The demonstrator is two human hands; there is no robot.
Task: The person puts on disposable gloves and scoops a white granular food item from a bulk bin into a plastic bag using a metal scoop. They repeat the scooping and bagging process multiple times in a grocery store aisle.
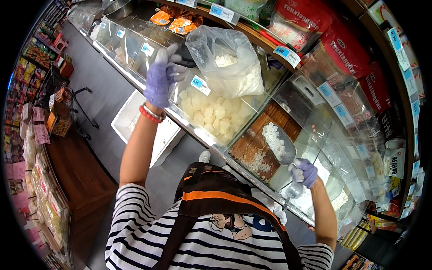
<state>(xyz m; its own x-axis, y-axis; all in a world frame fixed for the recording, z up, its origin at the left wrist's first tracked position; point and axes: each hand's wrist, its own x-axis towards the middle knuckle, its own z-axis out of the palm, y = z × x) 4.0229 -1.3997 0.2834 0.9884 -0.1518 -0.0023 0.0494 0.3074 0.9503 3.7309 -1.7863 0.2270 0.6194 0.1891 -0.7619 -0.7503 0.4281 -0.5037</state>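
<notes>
My right hand (304, 172), in a purple knit glove, grips the handle of a metal scoop (287, 152). White crystal lumps (274, 138), like rock sugar, fill the scoop, which is over a wood-bottomed bin (249, 143). Loose crystals (259, 162) lie in the bin's near part. My left hand (159, 79), also gloved, is raised beside a black object (185, 55); whether its fingers hold that object is unclear. A clear plastic bag (233, 72) of white lumps rests above a bin of larger pale yellowish lumps (216, 116).
Clear lids (324, 118) cover bins at right. Red sugar bags (344, 50) and orange packets (177, 22) line the shelf behind. A white foam box (162, 135) is below the counter's front edge (189, 130). A shopping cart (69, 108) and wooden display stand (79, 172) are at left.
</notes>
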